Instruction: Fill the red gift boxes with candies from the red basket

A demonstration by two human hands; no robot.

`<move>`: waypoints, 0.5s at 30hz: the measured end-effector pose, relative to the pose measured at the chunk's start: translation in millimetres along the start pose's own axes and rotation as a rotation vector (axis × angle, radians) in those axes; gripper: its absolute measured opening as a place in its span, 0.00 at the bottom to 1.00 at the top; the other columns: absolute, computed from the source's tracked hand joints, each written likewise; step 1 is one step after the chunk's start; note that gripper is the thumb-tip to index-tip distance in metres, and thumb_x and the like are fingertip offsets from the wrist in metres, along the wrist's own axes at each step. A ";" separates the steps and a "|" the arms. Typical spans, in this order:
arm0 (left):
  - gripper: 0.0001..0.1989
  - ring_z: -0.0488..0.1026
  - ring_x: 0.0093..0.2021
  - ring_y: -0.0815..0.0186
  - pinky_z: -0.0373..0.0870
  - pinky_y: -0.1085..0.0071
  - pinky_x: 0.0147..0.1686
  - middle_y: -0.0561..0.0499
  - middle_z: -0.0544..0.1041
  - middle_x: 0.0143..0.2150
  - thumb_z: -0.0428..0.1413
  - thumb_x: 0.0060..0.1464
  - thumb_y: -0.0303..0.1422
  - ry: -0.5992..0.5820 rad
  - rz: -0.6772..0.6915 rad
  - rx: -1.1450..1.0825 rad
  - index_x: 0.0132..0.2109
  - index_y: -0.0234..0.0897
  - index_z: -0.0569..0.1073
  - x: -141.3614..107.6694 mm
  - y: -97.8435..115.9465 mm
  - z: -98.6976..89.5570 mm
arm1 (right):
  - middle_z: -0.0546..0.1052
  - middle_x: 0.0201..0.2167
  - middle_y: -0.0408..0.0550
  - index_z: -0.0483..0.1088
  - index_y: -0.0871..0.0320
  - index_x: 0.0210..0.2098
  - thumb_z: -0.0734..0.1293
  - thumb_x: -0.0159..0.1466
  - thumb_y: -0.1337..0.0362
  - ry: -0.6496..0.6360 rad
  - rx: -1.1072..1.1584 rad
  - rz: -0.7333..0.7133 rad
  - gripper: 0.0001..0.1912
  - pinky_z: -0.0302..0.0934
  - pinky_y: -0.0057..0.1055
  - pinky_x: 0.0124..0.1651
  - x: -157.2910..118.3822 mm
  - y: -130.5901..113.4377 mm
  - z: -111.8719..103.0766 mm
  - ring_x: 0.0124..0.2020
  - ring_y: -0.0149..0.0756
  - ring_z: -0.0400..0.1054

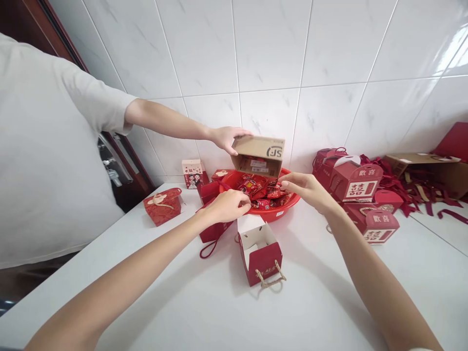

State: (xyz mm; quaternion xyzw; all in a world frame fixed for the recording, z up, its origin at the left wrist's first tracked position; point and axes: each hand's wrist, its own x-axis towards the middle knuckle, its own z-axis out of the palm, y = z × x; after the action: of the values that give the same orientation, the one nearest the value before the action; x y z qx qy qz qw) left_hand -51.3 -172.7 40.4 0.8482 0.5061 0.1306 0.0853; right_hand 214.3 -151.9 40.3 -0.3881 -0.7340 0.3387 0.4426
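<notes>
A red plastic basket [280, 213] holds many shiny red wrapped packets [252, 186]. My left hand [231, 204] is at its near left rim, fingers curled together; whatever they may hold is hidden. Over the right rim reaches my right hand [305, 190], thumb and fingers apart, tips close to the packets. In front of the basket stands an open red gift box [261, 256] with rope handles and a white inside. Someone else's hand [228, 138] tilts a brown cardboard carton [258, 148] above the basket, its open side facing me.
Several closed red gift boxes [360, 183] are piled at the right, beside red ribbons [409, 195] and another cardboard carton [420, 158]. A red box [163, 207] and a small printed box [192, 174] sit at the left. A co-worker in a white shirt [47, 146] stands there.
</notes>
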 end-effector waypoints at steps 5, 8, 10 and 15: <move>0.14 0.78 0.38 0.61 0.69 0.70 0.37 0.49 0.83 0.40 0.52 0.57 0.34 -0.113 -0.059 0.018 0.40 0.40 0.83 18.7 -12.1 5.3 | 0.81 0.34 0.50 0.76 0.59 0.34 0.69 0.56 0.55 0.161 0.036 -0.009 0.14 0.68 0.36 0.42 28.4 21.3 17.6 0.36 0.41 0.74; 0.14 0.79 0.39 0.62 0.70 0.71 0.39 0.50 0.84 0.40 0.52 0.56 0.31 -0.198 -0.074 -0.031 0.41 0.39 0.83 30.6 -12.9 6.6 | 0.81 0.32 0.49 0.74 0.58 0.31 0.67 0.55 0.58 0.242 0.039 0.004 0.10 0.67 0.36 0.41 40.4 34.9 29.8 0.34 0.40 0.74; 0.14 0.79 0.41 0.62 0.71 0.71 0.41 0.50 0.84 0.41 0.52 0.56 0.31 -0.256 -0.086 -0.051 0.42 0.39 0.83 38.0 -12.1 9.0 | 0.80 0.32 0.49 0.74 0.58 0.31 0.66 0.55 0.59 0.275 0.054 0.040 0.09 0.68 0.35 0.40 44.5 43.8 37.6 0.33 0.39 0.74; 0.17 0.77 0.52 0.57 0.71 0.70 0.48 0.48 0.82 0.50 0.57 0.54 0.35 -0.288 -0.105 -0.008 0.50 0.39 0.80 55.5 -13.7 18.9 | 0.81 0.34 0.48 0.74 0.57 0.31 0.66 0.53 0.63 0.324 0.038 0.140 0.07 0.69 0.35 0.41 45.1 59.0 46.2 0.35 0.39 0.75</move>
State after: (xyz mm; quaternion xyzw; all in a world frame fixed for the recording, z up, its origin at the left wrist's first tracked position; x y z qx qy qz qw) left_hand -31.8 -117.5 26.1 0.8301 0.5320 0.0050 0.1671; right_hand 174.2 -92.2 -9.4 -0.4793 -0.6178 0.3157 0.5376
